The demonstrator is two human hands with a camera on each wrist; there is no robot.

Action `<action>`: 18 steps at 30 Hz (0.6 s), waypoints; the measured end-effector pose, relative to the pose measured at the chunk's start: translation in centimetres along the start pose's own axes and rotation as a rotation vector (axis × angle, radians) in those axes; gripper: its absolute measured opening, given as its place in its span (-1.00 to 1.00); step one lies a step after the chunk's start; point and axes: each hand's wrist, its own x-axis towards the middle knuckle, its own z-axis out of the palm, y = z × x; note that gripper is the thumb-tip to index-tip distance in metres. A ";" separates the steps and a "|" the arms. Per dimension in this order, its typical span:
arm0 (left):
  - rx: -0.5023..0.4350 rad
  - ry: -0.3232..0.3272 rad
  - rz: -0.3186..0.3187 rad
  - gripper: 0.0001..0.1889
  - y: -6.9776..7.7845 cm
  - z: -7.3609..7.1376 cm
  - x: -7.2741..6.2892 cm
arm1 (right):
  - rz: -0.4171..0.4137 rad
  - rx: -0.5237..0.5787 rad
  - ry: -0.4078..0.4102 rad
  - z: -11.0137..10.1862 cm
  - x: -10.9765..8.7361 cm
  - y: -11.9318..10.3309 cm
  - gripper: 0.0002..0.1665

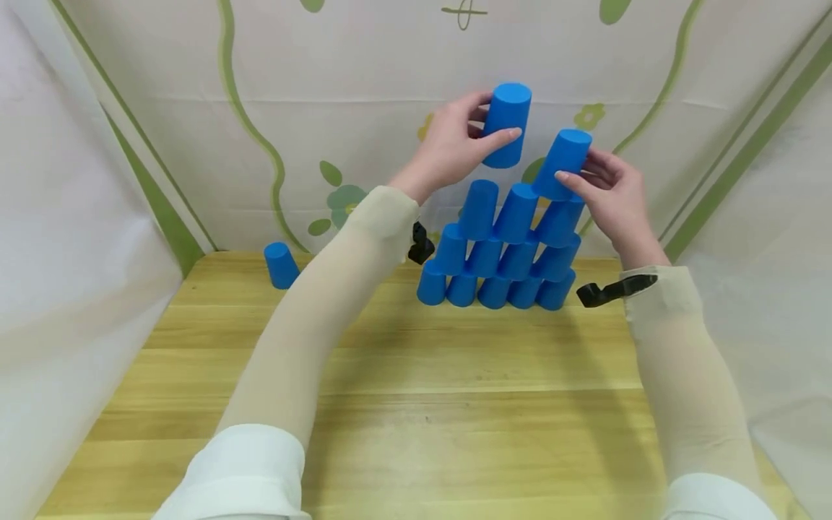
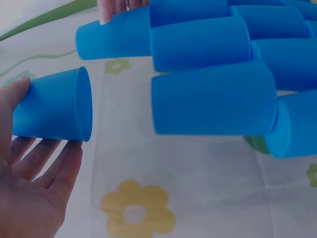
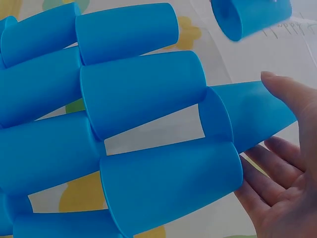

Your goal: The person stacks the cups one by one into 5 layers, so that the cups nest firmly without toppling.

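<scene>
Upside-down blue cups form a stacked pyramid (image 1: 484, 256) near the back of the wooden table. Above its left part, my left hand (image 1: 455, 141) grips a blue cup (image 1: 507, 126) between thumb and fingers, mouth down and clear of the stack. My right hand (image 1: 614, 191) holds another blue cup (image 1: 564, 165) at the upper right of the pyramid. In the right wrist view that cup (image 3: 252, 111) has its rim on the cups below, thumb on one side and fingers on the other. The left wrist view shows the left hand's cup (image 2: 54, 106) apart from the row.
A single blue cup (image 1: 282, 266) stands upside down at the table's back left. The wooden table (image 1: 455, 433) reaches toward me. Patterned white cloth (image 1: 390, 58) hangs right behind the pyramid, with white cloth (image 1: 780, 253) along the sides too.
</scene>
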 end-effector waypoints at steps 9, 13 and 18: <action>0.003 -0.079 -0.006 -0.26 -1.4 2.6 0.2 | 0.004 -0.006 0.003 0.1 0.0 0.2 -0.17; 0.003 -0.077 -0.036 -0.26 -2.0 3.4 0.3 | 0.003 -0.006 0.005 0.1 -0.1 0.3 -0.16; -0.009 -0.066 -0.056 -0.27 -2.4 4.1 0.4 | -0.004 0.006 0.017 -0.1 -0.5 0.3 -0.18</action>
